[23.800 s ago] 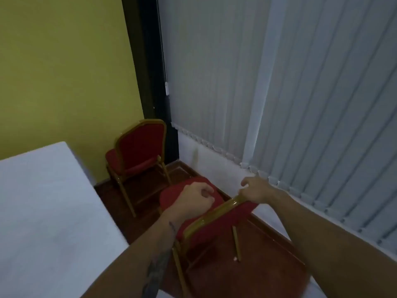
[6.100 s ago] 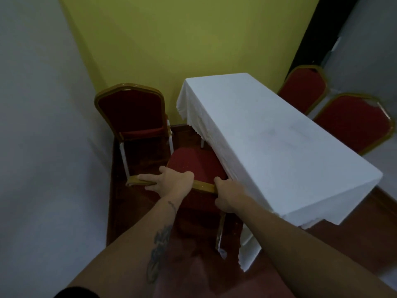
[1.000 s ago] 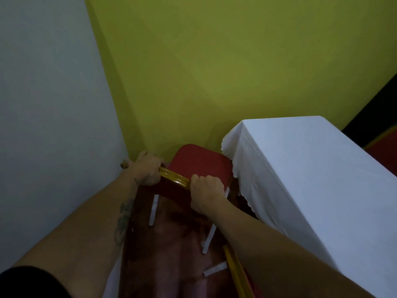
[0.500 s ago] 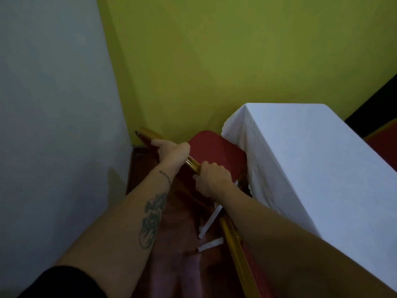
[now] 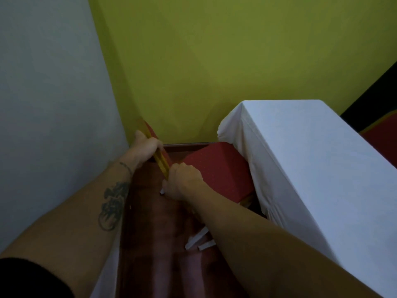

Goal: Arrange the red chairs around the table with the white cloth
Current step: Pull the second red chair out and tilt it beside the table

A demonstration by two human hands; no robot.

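A red chair [image 5: 217, 171] with a gold frame stands in the narrow gap between the white wall and the table with the white cloth [image 5: 311, 160]. Its seat reaches under the cloth's left edge near the table's far corner. My left hand [image 5: 146, 145] grips the top of the gold backrest rail. My right hand [image 5: 182, 181] grips the same rail lower down. The chair's legs are mostly hidden by my arms. Another red chair [image 5: 382, 138] shows as a sliver beyond the table at the right edge.
A yellow wall [image 5: 214, 61] closes the far end and a white wall [image 5: 49, 104] runs along the left. The dark red wooden floor [image 5: 154, 244] forms a tight aisle. White leg tips [image 5: 198, 240] lie low by my right forearm.
The chair has gone further toward the yellow wall and turned, its seat now sliding under the cloth's edge. Both hands stayed on the backrest rail and moved with it.
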